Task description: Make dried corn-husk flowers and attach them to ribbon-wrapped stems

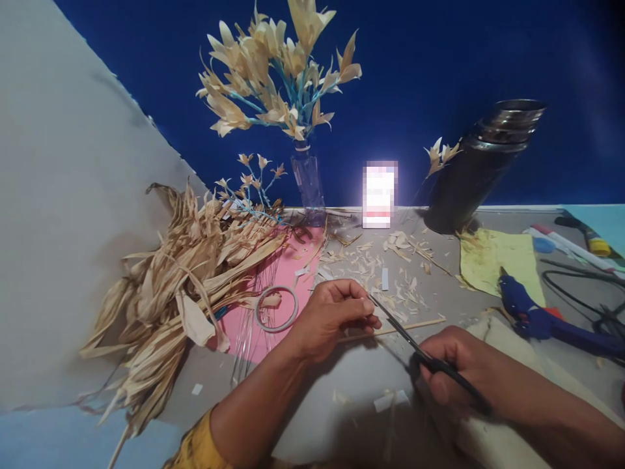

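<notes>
At the lower right of the frame, the right hand is closed around dark scissors, whose blades slant up to the left hand near the centre, its thumb and fingertips pinched together, on what I cannot tell. Beyond, pale scraps litter the middle of the tabletop, between dried husks at left and a blue glue gun at right; at upper centre, pale flowers stand in a clear bottle.

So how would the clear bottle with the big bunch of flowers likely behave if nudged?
The clear bottle would probably tip fairly easily, since the flowers spread far wider than its narrow body. Its smooth, shiny sides might feel slippery. The thin, dry-looking petals could crack in a fall.
</notes>
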The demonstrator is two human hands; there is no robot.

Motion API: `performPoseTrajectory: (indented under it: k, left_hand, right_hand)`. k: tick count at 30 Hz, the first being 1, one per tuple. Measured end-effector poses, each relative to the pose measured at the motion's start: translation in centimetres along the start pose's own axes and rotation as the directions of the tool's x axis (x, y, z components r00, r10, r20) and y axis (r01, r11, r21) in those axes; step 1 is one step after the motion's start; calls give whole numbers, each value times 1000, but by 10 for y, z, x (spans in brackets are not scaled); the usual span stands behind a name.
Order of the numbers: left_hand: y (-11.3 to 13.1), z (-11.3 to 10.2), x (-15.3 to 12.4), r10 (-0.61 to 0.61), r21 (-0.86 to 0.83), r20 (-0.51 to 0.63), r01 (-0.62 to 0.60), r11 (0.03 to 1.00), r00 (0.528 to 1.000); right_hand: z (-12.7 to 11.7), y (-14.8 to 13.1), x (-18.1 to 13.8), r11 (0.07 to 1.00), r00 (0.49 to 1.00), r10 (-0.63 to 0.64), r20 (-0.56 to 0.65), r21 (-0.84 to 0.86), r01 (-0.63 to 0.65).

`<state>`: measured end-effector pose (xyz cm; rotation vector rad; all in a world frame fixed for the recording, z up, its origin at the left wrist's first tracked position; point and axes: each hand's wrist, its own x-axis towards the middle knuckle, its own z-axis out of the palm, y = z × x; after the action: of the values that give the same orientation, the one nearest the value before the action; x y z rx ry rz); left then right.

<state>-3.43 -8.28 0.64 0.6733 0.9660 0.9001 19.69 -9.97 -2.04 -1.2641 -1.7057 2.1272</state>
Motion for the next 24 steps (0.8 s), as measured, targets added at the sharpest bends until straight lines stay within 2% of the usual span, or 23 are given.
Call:
performPoseTrajectory:
  k: [11, 17, 20, 24]
  left_hand:
    - [-2, -2, 3, 42, -1, -20, -42, 999, 999]
    - [-4, 0, 2, 72, -58, -24, -74, 996, 997]
    - [-8, 2, 3, 61, -101, -31, -64, 993, 998]
    - [-14, 4, 4, 9, -101, -14, -10, 995, 1000]
  right_hand:
    - [1, -1, -1, 1000, 1000, -30, -10, 5, 30]
    - [-1, 1, 0, 998, 998, -65, -13, 14, 65]
    - [-2, 0, 2, 997, 994, -77, -76, 5, 78]
    - [-2, 0, 6, 985, 948, -124, -293, 80, 153]
